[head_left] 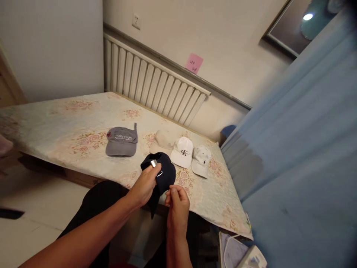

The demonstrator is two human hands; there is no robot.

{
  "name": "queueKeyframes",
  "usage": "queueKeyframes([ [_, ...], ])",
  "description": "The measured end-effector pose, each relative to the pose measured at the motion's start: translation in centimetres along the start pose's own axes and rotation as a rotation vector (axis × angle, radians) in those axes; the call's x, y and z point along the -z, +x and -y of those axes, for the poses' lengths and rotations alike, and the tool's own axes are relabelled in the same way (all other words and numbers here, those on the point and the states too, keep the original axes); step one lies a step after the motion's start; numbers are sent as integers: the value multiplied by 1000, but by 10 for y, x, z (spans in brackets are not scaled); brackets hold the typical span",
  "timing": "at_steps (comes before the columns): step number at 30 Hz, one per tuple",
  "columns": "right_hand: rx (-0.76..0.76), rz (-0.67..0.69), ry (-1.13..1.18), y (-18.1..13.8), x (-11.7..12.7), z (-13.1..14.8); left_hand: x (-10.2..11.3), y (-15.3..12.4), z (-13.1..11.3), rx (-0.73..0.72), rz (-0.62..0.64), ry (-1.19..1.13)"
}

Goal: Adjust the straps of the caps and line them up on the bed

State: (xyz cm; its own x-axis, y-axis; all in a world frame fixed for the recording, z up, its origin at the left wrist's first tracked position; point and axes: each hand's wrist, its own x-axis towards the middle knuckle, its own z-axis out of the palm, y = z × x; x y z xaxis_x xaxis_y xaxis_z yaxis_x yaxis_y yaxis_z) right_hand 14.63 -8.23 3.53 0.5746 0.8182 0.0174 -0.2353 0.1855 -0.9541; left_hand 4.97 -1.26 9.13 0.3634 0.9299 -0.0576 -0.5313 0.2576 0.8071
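Note:
My left hand [143, 187] is closed on a dark navy baseball cap [167, 169], thumb over its crown near a white mark. A small shiny silver piece [154, 163] shows at the thumb tip; I cannot tell whether it belongs to the cap. The cap is tilted, its brim pointing down toward my lap. Beside its lower right edge, my right hand [178, 204] is pinched, fingertips at the crown's edge; what they grip is too small to make out. Behind lie a beige cap [161, 141], a white cap with "CK" letters [182, 152] and a white cap with a small dark logo [201, 160].
A grey cap [122, 141] lies to the left on the flowered cover [100, 111]. A radiator [156, 82] runs along the back wall. Blue curtain [304, 149] hangs on the right, with a white object [252, 257] low beside it.

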Motion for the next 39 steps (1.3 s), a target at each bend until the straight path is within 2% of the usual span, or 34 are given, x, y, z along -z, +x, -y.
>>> queueKeyframes([
  [3,37,-58,-80,7,7,-4,0,-1,1,51,52,-43],
  [8,45,-3,-150,7,8,-4,2,-3,6,126,135,38],
  [17,76,-40,-212,10,11,-2,8,0,14,104,109,95],
  [21,73,-28,-241,9,10,-1,8,-1,15,64,125,47],
  [26,93,-42,-296,5,7,3,8,-3,14,127,171,21],
  [39,103,11,-369,-1,3,8,15,-3,19,131,138,134],
])
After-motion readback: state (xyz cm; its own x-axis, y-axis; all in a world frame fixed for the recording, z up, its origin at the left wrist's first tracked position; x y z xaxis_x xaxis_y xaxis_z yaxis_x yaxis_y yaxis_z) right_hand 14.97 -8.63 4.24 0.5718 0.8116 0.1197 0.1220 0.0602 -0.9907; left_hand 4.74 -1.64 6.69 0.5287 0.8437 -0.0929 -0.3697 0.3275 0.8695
